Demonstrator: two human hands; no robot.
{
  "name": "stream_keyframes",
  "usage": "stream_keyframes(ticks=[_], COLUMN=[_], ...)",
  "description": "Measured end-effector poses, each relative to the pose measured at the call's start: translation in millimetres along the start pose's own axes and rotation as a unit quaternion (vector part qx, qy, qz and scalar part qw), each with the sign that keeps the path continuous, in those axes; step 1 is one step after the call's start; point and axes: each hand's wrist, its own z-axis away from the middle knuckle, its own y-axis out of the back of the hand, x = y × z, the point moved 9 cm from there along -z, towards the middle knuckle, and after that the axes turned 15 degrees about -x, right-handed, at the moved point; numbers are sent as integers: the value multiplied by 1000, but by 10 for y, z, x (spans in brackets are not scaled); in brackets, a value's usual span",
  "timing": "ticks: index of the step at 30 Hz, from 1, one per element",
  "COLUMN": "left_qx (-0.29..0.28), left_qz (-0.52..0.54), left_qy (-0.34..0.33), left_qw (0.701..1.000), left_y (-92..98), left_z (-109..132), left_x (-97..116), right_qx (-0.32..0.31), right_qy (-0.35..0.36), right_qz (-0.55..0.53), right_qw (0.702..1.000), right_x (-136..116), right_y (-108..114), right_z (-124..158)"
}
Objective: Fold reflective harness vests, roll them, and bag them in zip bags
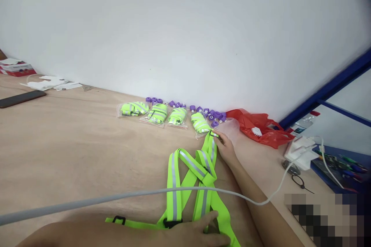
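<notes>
A neon-green reflective harness point(175, 185) with silver stripes lies in loose, crossing straps in front of me. At its far end, my right hand point(226, 148) has its fingers closed on the strap beside a dark buckle. My left hand point(203, 233) reaches in low across the near straps, its fingers spread over them; the lower part of the hand is cut off by the frame. A black buckle point(172, 223) shows just above the left hand. Another black slider point(118, 220) sits on the strap end at the left.
Several clear bags hold folded green straps point(158, 113). Purple caps point(211, 115) lie along the wall, with a red plastic bag point(261, 127) to their right. A grey cable point(130, 193) crosses in front of the harness. At left are a phone point(21, 98) and papers point(53, 83); at right, a white charger point(301, 152).
</notes>
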Motion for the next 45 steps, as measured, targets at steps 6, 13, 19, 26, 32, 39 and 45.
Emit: stream_keyframes(ticks=[6, 13, 19, 26, 32, 39, 45], left_qx=[-24, -26, -20, -38, -62, -76, -69], left_qz=[12, 5, 3, 66, 116, 178, 176], left_qy=[-15, -10, -26, -26, -33, -25, -28], left_qw=[1000, 1000, 999, 997, 991, 981, 982], left_y=[232, 222, 227, 290, 368, 379, 388], left_z=[23, 23, 18, 5, -21, -38, -28], left_x=[-74, -70, -64, -130, -176, -210, -215], right_qx=[28, 48, 52, 52, 45, 0, -28], right_qy=[-21, -34, -48, -69, -91, -90, -95], right_qz=[54, 157, 193, 229, 263, 291, 288], right_qw=[998, 986, 979, 970, 960, 952, 952], right_x=[-8, -9, 15, 84, 107, 42, -231], right_y=[8, 76, 123, 191, 238, 224, 269], right_z=[60, 74, 76, 90, 98, 106, 97])
